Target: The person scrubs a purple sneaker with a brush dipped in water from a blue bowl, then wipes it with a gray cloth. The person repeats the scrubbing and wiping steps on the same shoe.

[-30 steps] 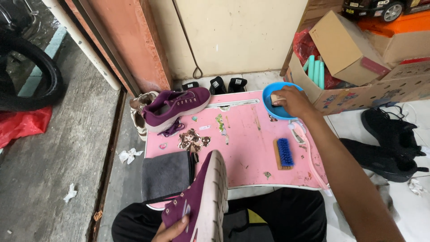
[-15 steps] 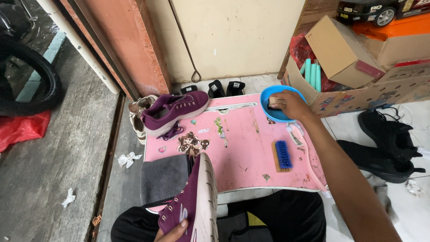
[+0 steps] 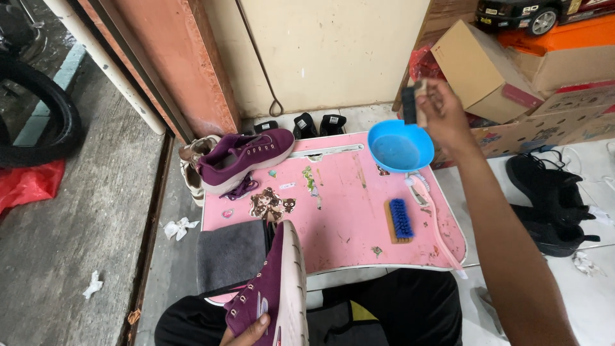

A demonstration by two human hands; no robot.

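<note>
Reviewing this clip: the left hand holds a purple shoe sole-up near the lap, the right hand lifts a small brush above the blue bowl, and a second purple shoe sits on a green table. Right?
Not quite: the table is pink, not green, as the head view shows. The left hand does hold a purple shoe, the right hand lifts a small brush above the blue bowl, and the second shoe sits on it.

Shoe (image 3: pixel 272 291): matt purple suede-like upper, smooth off-white rubber sole. Counter (image 3: pixel 346 211): glossy pink plastic, scuffed, stickered. Bowl (image 3: pixel 400 146): smooth blue plastic. Cloth (image 3: pixel 232 254): grey, matt, soft. Brush (image 3: pixel 398 220): wooden back, blue bristles. Boxes (image 3: pixel 480 70): matt cardboard.
</note>
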